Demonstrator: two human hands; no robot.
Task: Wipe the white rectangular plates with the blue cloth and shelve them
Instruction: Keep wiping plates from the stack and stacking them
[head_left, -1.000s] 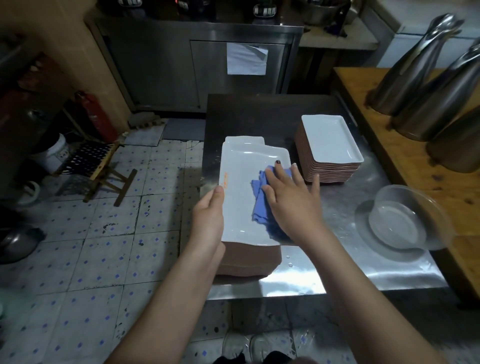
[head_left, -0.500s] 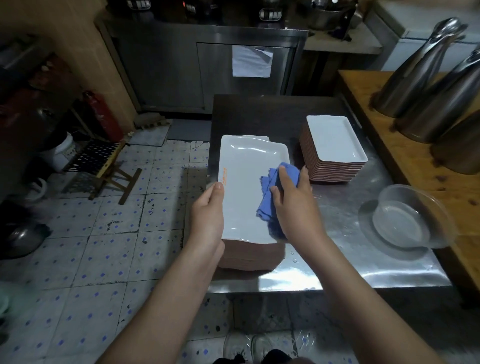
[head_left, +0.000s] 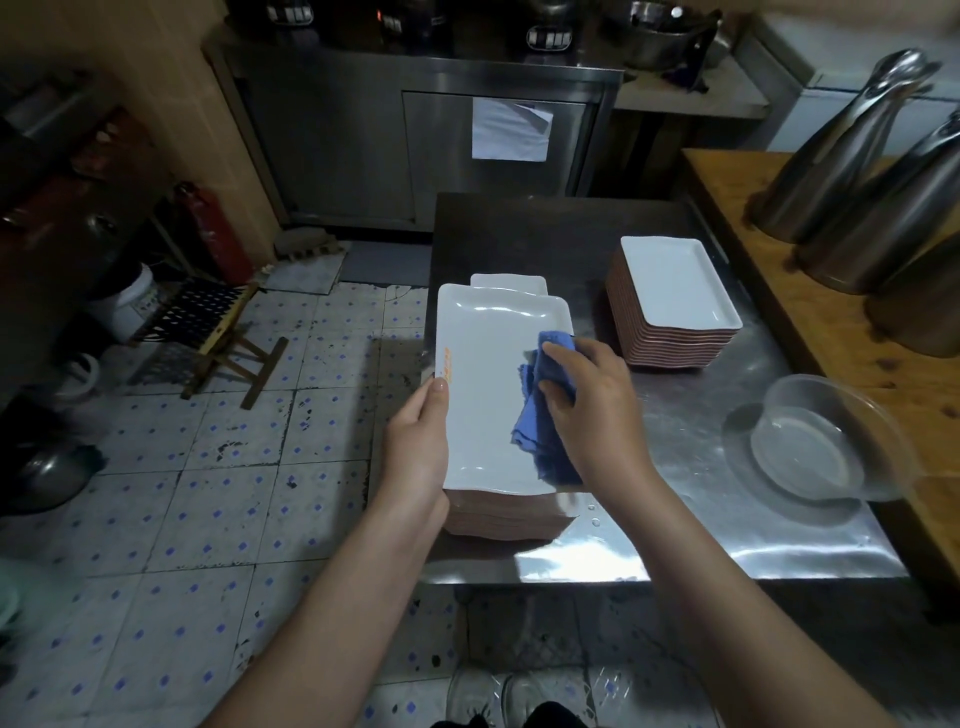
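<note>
The top plate is lying face up on the near stack, at the left edge of the table. Its long axis is running straight away from the person, with the orange mark sitting on its left rim.

The left hand is reaching in from below and gripping that left rim, thumb lying flat along the top; the fingers underneath are hidden. The right hand is coming in palm down, its fingers curling over the cloth and pressing it against the plate's right edge.

Two stacks are standing on the table: the near one and a far stack to its right, turned the same way. One cloth is showing. One clear bowl is sitting near the table's right side, and three steel jugs are standing on the wooden counter.
</note>
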